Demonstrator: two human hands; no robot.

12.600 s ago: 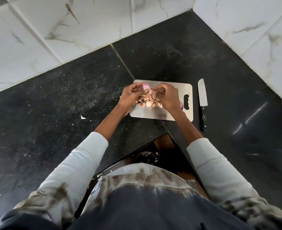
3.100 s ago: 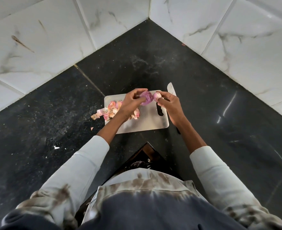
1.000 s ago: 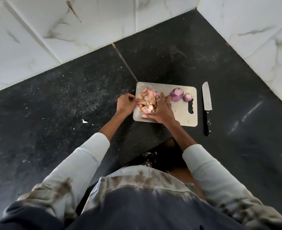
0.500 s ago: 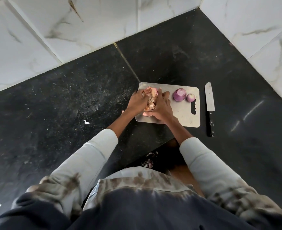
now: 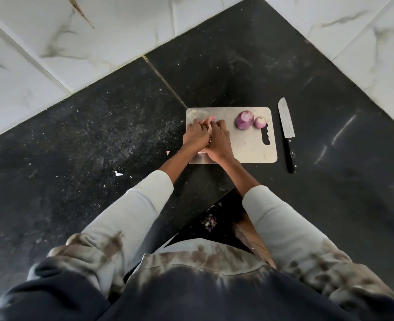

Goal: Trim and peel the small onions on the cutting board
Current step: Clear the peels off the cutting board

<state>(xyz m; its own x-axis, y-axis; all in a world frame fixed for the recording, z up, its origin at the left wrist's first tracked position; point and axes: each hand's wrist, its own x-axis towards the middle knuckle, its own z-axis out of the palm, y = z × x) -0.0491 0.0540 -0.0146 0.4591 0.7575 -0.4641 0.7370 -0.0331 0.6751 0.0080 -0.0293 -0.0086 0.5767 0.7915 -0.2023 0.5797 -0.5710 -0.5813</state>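
Both hands, left hand [image 5: 195, 135] and right hand [image 5: 218, 144], had closed together since a second earlier, cupping the pink papery onion skins [image 5: 206, 121] at the pale rectangular cutting board's [image 5: 249, 149] left end. Two peeled purple onions [image 5: 244, 120] sat toward its far right corner; black-handled knife [image 5: 286, 133] beyond its right edge. Peeling looked done, cleanup underway.

Both arms reach forward from the lower part of the view, pale sleeves pushed back to mid-forearm, the bare forearms converging as they go. The left hand [image 5: 195, 135] and right hand [image 5: 219, 142] meet side by side, pressed close together with their backs turned up. The fingers of both are curled inward and cupped toward each other, enclosing a bundle of pinkish onion peels [image 5: 207, 122] that shows only in the gap at the fingertips. The right hand lies slightly nearer the body than the left. Both wrists are nearly straight, in line with the forearms.
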